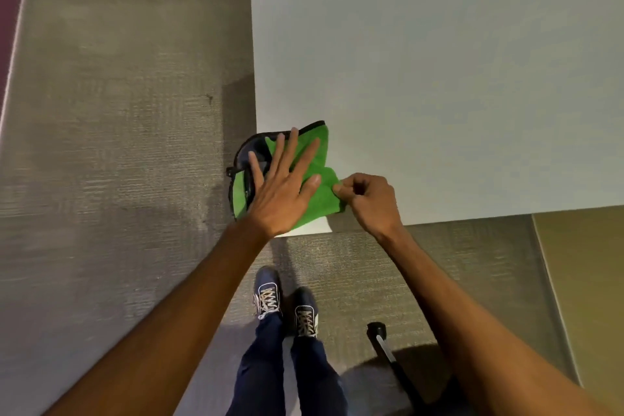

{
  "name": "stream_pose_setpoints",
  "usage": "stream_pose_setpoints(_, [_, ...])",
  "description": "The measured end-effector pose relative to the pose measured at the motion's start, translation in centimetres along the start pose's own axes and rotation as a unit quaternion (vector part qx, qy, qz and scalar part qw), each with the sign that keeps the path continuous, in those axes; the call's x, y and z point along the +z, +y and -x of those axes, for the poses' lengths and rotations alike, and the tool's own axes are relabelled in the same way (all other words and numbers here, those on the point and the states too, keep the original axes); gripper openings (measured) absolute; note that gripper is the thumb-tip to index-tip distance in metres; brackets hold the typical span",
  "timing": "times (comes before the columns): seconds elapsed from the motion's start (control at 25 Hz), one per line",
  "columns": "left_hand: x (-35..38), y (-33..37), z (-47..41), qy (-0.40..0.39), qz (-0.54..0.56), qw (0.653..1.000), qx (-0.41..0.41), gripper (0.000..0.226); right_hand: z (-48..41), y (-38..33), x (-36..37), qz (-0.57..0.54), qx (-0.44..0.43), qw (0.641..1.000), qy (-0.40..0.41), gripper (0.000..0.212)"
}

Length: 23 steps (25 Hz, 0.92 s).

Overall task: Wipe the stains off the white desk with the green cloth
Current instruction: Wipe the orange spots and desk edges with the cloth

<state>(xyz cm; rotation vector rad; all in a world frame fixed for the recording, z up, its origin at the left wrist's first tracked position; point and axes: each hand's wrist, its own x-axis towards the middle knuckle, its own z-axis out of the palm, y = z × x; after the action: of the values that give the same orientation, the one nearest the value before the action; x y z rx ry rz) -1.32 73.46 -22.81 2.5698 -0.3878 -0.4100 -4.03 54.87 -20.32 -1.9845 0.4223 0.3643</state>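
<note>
The green cloth (320, 194), dark-edged with a grey underside folded over at its left, lies on the near left corner of the white desk (439, 78) and hangs partly over the desk's left edge. My left hand (282, 186) rests flat on the cloth with fingers spread. My right hand (368, 201) pinches the cloth's right corner between thumb and fingers. No stains show on the desk surface in view.
Grey carpet (118, 145) covers the floor left of and in front of the desk. My feet in dark sneakers (287, 300) stand near the desk corner. A black chair base leg with a caster (378, 331) lies at the lower right.
</note>
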Motion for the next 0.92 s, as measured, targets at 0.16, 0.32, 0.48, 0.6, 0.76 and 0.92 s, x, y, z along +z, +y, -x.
stream_pose_setpoints(0.16, [1.3, -0.9, 1.6, 0.012, -0.139, 0.99, 0.021, 0.064, 0.6, 1.6, -1.5, 0.034, 0.052, 0.989, 0.135, 0.02])
stream_pose_setpoints(0.32, [1.8, -1.1, 1.4, 0.006, -0.098, 0.995, 0.008, 0.065, 1.2, 0.9, -0.2, 0.045, 0.058, 0.997, 0.013, 0.034])
stream_pose_setpoints(0.48, [0.9, -1.2, 1.7, 0.066, -0.019, 0.996, -0.057, 0.064, 0.8, -0.9, 1.0, 0.089, 0.047, 0.995, -0.016, 0.038])
stream_pose_setpoints(0.6, [-1.3, -0.4, 1.3, 0.149, 0.07, 0.973, -0.159, 0.072, 1.1, -1.7, 0.7, 0.061, 0.004, 0.998, -0.006, 0.036])
stream_pose_setpoints(0.76, [-3.7, 1.6, -0.3, 0.292, 0.239, 0.923, -0.079, 0.042, 1.1, -1.1, -1.2, -0.07, -0.081, 0.991, 0.074, 0.02])
stream_pose_setpoints(0.92, [-3.6, 2.7, -0.9, 0.295, 0.206, 0.931, -0.057, 0.03, 0.9, 2.5, -4.0, 0.048, 0.1, 0.986, 0.125, 0.024])
